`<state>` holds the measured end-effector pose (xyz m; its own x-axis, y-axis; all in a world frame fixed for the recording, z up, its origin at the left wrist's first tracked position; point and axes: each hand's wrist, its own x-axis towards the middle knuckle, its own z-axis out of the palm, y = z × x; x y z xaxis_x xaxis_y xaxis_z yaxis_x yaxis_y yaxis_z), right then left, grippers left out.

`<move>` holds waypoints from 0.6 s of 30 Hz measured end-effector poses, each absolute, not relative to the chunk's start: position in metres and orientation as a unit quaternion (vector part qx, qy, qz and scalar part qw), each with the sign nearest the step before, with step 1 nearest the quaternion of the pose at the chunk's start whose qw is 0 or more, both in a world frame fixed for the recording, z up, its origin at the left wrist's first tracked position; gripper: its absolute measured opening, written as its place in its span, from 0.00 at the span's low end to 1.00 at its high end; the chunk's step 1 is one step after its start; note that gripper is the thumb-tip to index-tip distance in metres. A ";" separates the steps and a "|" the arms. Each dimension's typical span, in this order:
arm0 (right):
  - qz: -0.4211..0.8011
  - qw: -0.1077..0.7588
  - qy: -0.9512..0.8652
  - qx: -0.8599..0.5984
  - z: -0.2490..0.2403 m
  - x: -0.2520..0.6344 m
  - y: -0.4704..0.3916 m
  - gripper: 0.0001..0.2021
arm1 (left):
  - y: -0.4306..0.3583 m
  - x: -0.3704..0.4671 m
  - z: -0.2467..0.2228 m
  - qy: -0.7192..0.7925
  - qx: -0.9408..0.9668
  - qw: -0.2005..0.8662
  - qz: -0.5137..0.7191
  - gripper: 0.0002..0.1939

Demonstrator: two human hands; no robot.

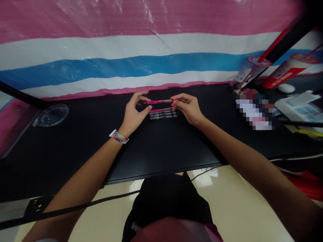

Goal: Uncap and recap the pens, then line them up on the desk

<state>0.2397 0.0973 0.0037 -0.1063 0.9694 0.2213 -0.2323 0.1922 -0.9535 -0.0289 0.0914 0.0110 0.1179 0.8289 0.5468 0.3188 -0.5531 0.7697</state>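
Note:
A pink pen (161, 101) lies level between my two hands, above a row of pens. My right hand (187, 107) pinches its right end between thumb and fingers. At the pen's left end is my left hand (136, 111), its thumb and fingers apart around the tip; whether they touch it is hard to tell. Just nearer to me, a second pink pen (161, 110) lies beside several clear and dark pens (163, 116), side by side on the black table (161, 144). A colourful band circles my left wrist.
A clear plastic lid (52, 115) lies at the left. Two drink cups, one clear (249, 72) and one red (285, 72), stand at the back right, near a white mouse (286, 88) and a white-blue box (300, 107). Striped sheeting (126, 67) hangs behind.

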 end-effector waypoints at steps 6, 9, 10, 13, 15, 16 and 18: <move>0.517 0.554 -0.535 -0.373 0.007 0.238 0.094 0.12 | 0.090 -0.029 0.012 0.429 0.702 0.274 0.499 0.15; 0.524 0.551 -0.524 -0.384 0.010 0.238 0.092 0.10 | 0.086 -0.026 0.015 0.417 0.704 0.268 0.509 0.13; 0.527 0.551 -0.520 -0.386 0.011 0.238 0.092 0.10 | 0.085 -0.026 0.016 0.416 0.704 0.267 0.510 0.13; 0.545 0.554 -0.503 -0.378 0.013 0.239 0.092 0.09 | 0.083 -0.024 0.017 0.414 0.701 0.268 0.514 0.13; 0.585 0.546 -0.481 -0.358 0.017 0.239 0.092 0.12 | 0.083 -0.024 0.017 0.413 0.696 0.275 0.519 0.13; 0.613 0.534 -0.469 -0.345 0.019 0.240 0.092 0.14 | 0.082 -0.024 0.017 0.413 0.693 0.278 0.522 0.13; 0.665 0.496 -0.455 -0.325 0.024 0.240 0.091 0.20 | 0.082 -0.024 0.019 0.412 0.687 0.277 0.530 0.14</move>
